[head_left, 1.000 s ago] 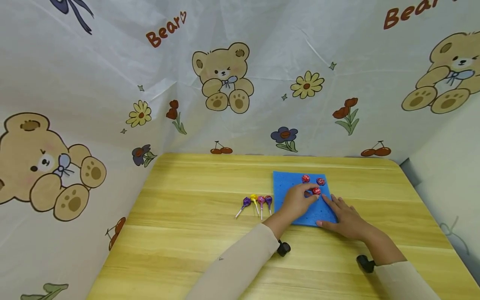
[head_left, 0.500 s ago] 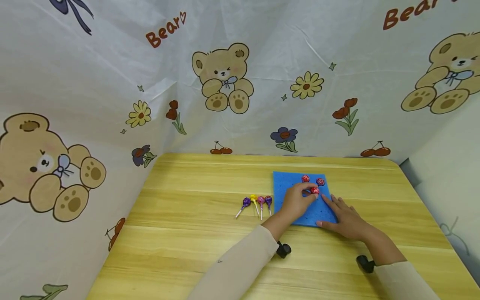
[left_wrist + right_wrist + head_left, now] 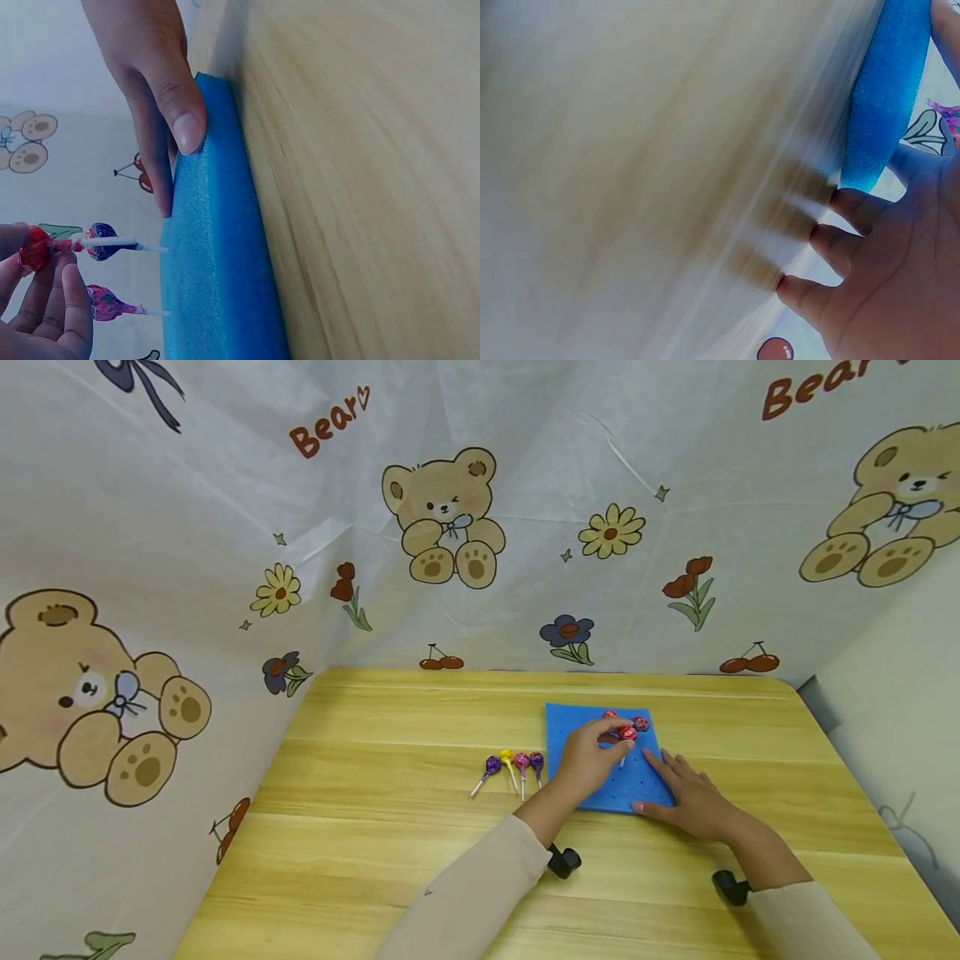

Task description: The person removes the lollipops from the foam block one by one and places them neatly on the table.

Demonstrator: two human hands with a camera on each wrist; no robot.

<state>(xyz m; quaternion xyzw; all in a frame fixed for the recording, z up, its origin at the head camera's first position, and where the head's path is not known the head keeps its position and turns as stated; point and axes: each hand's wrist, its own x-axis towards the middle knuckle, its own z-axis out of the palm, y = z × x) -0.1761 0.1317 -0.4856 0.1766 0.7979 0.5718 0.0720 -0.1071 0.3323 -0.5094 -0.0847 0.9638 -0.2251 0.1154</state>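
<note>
There are seven round, brightly wrapped lollipops (image 3: 522, 762), one flat blue foam block (image 3: 566, 724), two bare hands (image 3: 588, 764) and one yellow wood-grain surface (image 3: 397, 852).

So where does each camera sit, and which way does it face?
Head: worn on the head, facing forward and down over the wood-grain tabletop; both sleeves, the left hand and the right hand show.
Left wrist: worn there, aimed at the left hand pinching a red-wrapped lollipop; the right hand too.
Right wrist: worn there, aimed along the tabletop, the right hand at the blue foam board.
Head and left wrist share both hands and the lollipop.
</note>
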